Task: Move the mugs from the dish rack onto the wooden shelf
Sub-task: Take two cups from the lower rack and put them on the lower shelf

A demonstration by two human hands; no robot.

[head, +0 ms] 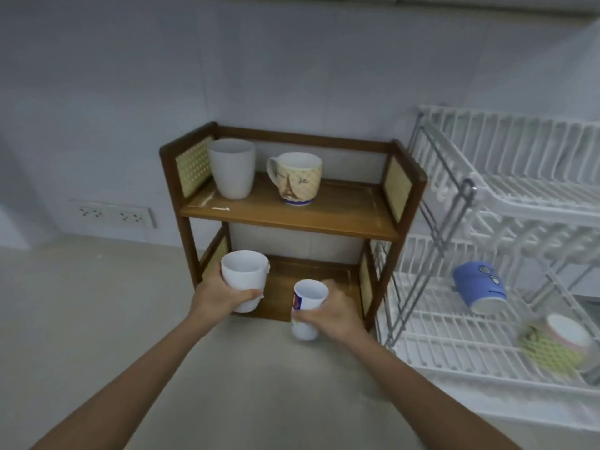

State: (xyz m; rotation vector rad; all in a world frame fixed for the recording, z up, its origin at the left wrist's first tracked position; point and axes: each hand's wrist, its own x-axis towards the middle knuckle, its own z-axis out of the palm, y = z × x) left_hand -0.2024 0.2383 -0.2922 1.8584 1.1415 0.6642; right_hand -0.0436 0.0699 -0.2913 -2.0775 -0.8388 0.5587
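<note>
My left hand grips a plain white mug upright, just in front of the lower level of the wooden shelf. My right hand holds a smaller white mug with a red and blue print, also upright, at the lower level's front edge. On the shelf's top level stand a tall white mug and a cream mug with a tower picture. In the white dish rack, a blue mug and a yellow patterned mug lie on their sides on the lower tier.
The shelf stands on a pale counter against a tiled wall. A double wall socket sits left of the shelf. The rack's upper tier holds nothing that I can see. The rack stands close to the shelf's right side.
</note>
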